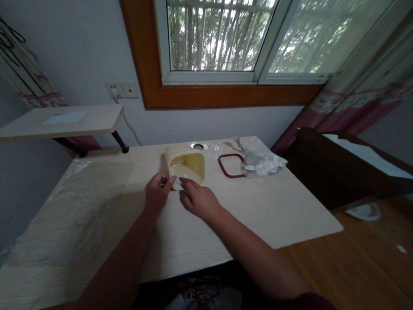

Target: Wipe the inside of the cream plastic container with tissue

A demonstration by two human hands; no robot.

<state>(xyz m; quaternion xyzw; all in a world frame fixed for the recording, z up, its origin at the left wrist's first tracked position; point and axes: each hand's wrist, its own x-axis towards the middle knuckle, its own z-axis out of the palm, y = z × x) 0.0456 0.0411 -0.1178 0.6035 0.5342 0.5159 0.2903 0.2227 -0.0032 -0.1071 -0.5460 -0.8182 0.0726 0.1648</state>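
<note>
A cream-coloured, box-like container (pixel 177 150) lies on the table with its rounded square opening facing me; its inside looks yellowish. Just in front of its lower rim, my left hand (pixel 155 194) pinches a small white piece (pixel 177 183) between thumb and finger. My right hand (pixel 200 200) has its fingers closed at the other side of that same piece. What the piece is cannot be made out, and the fingertips partly cover it. To the right of the container lies a reddish-brown rounded square ring (pixel 220 167), beside a clear plastic bag of white bits (pixel 263 163).
Clear plastic sheeting (pixel 88 208) covers the left part of the pale wooden table (pixel 270 222). A raised shelf (pixel 91 120) on black legs stands at the back left, holding a paper. At right is a dark brown piece of furniture (pixel 324 178). The window (pixel 224 28) is behind.
</note>
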